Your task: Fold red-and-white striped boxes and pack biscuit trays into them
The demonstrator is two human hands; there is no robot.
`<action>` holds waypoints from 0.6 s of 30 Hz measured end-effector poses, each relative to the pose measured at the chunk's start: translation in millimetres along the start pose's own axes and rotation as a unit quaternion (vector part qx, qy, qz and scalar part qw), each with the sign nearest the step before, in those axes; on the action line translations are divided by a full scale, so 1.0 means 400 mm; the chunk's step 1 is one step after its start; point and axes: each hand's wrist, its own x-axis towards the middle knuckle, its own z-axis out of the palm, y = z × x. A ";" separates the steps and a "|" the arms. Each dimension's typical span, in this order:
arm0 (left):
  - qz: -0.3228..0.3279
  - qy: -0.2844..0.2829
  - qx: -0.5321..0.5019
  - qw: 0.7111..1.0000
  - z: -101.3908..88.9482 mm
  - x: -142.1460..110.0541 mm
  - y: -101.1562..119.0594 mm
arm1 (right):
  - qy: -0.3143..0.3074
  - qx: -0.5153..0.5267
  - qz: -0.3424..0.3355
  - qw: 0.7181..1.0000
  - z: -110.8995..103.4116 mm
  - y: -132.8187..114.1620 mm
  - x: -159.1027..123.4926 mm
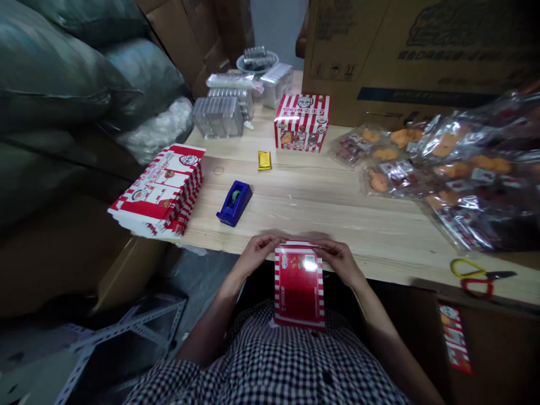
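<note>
A red and white striped flat carton [298,287] hangs over the table's front edge, close to my body. My left hand [261,250] pinches its upper left corner. The upper right corner is between the fingers of my right hand [337,259]. Beyond my left hand lies a blue tape dispenser [234,203] with a small roll in it. A small yellow packet [264,161] rests farther back. To the left is a stack of flat cartons [162,185] with the same red and white print. An assembled striped box [302,124] stands upright near the back.
Clear plastic cases [217,117] stand at the back left. Clear bags with orange items [447,163] are heaped on the right. Scissors with yellow and red handles [476,278] lie at the right front edge. A large cardboard box [392,62] blocks the back right.
</note>
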 end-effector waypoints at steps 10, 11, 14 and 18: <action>-0.039 -0.023 -0.045 0.998 0.005 0.039 0.004 | -0.038 0.006 0.012 0.999 -0.014 -0.013 -0.007; -0.041 -0.028 -0.030 0.998 0.003 0.041 0.006 | -0.044 0.012 0.019 0.999 -0.016 -0.014 -0.008; -0.038 -0.031 0.003 0.999 -0.002 0.044 0.003 | -0.066 0.028 0.046 0.996 -0.024 -0.019 -0.009; -0.019 -0.026 0.024 0.999 -0.001 0.047 -0.005 | -0.090 0.034 0.077 0.992 -0.040 -0.022 0.001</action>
